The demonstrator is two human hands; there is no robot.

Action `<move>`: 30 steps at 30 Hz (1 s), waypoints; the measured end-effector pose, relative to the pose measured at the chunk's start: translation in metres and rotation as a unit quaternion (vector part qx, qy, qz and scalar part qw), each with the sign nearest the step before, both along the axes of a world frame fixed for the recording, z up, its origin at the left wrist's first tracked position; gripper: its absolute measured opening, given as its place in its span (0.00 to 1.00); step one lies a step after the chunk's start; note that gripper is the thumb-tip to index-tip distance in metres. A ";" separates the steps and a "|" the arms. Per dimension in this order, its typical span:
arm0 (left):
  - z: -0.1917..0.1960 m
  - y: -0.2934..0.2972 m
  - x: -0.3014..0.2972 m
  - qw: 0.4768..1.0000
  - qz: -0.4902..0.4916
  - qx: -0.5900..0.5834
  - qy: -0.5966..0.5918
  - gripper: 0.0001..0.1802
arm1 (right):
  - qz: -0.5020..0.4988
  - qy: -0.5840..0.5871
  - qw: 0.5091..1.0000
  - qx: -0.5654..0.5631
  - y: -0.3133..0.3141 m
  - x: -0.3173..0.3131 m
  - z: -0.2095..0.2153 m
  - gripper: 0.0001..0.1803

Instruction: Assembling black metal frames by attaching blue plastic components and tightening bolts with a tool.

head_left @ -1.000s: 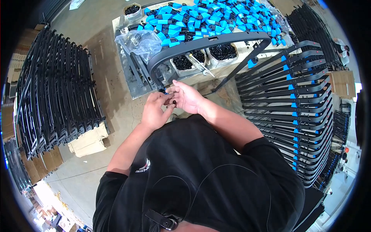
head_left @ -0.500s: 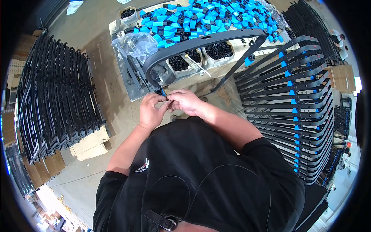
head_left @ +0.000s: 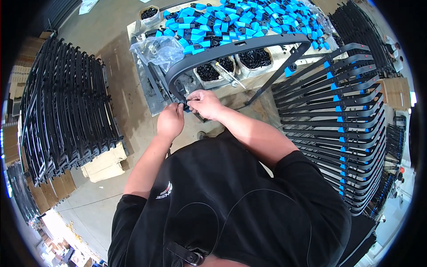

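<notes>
A black curved frame arches across in front of the table, and its left end comes down to my two hands. At that end a blue plastic piece shows only as a small patch between my fingers. My left hand is closed on it from the left, thumb and fingertips against the piece. From the right, my right hand pinches at the same joint, with its fingers bent together. Whatever small thing it holds is hidden. Another blue piece sits on the frame's right leg.
The table carries a heap of blue-and-black pieces, a plastic bag, tubs of small black parts and a wrench. Stacked black frames stand left; a row of frames with blue pieces stands right.
My right hand has moved up and left onto the frame's end. My left hand has turned and dropped slightly, and my fingers no longer meet in front of the joint.
</notes>
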State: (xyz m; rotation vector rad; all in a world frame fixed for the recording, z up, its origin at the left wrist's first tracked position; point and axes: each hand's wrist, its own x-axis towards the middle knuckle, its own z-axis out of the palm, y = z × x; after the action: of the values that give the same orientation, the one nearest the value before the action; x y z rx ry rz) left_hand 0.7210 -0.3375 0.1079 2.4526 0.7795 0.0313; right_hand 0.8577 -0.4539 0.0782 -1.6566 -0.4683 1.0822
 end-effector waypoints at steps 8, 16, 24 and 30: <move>0.022 -0.001 0.010 0.994 -0.036 0.026 0.099 0.19 | 0.001 0.182 0.983 0.012 0.003 0.015 0.000 0.12; 0.029 0.000 0.015 0.987 -0.070 0.044 0.141 0.18 | 0.042 0.095 0.994 0.042 0.000 0.017 -0.006 0.13; 0.024 0.003 0.015 0.988 -0.069 0.030 0.138 0.19 | 0.058 0.072 0.993 0.069 -0.002 0.022 -0.011 0.13; 0.025 0.003 0.015 0.985 -0.070 0.032 0.152 0.19 | 0.056 0.102 0.993 0.005 0.004 0.020 -0.003 0.08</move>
State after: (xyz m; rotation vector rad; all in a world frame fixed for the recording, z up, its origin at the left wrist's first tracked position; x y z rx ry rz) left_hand 0.7360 -0.3344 0.1325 2.6015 0.7396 -0.3837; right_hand 0.8776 -0.4495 0.0748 -1.5057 -0.4359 1.3155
